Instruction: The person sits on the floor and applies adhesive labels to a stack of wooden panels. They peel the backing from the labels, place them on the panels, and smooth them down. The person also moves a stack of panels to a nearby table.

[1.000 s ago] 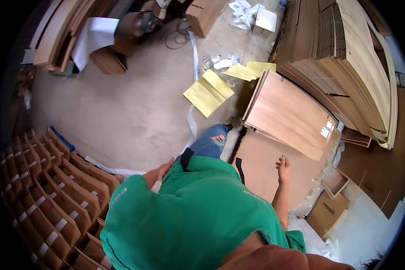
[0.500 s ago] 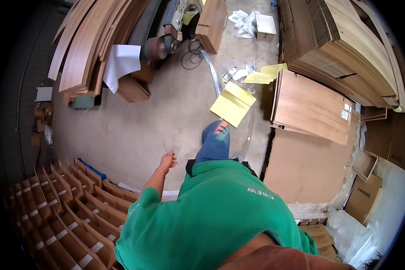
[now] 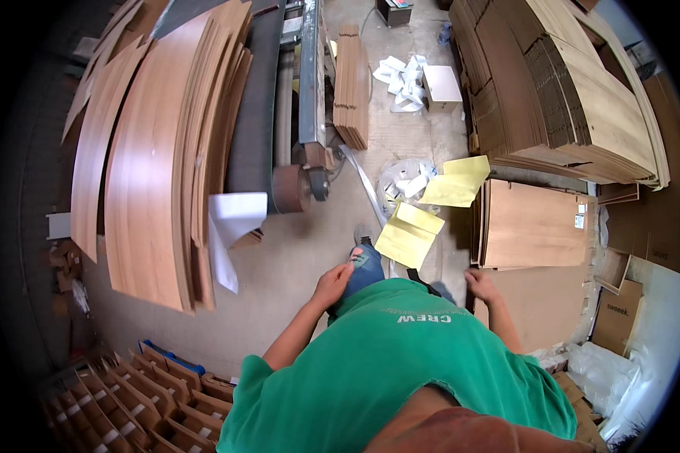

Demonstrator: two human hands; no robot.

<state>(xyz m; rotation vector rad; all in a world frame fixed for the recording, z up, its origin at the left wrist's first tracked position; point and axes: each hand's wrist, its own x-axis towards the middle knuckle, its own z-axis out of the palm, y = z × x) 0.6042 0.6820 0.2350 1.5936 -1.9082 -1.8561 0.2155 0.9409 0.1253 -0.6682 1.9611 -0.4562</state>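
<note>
My left hand [image 3: 332,286] hangs in front of my left thigh, its fingers loosely curled with nothing seen in them. My right hand [image 3: 481,286] is at my right side with bent fingers, and nothing shows in it either. Close ahead of my shoe lies a creased yellow sheet [image 3: 409,235] on the floor. Another yellow sheet [image 3: 456,182] lies just beyond it. To the right, near my right hand, is a low stack of wood-coloured panels [image 3: 536,226] on a brown cardboard sheet [image 3: 540,298].
At left, long wood-coloured boards [image 3: 147,181] are stacked beside a dark conveyor [image 3: 253,121], with a white sheet [image 3: 234,219] hanging off them. Tall panel stacks [image 3: 559,98] line the right. Cardboard dividers [image 3: 147,400] stand behind left. Crumpled white wrap [image 3: 404,83] and a white box [image 3: 442,84] are ahead.
I have moved forward, so the boards and conveyor on the left appear larger and nearer. My left hand has swung in front of my thigh, and my right hand has come into view.
</note>
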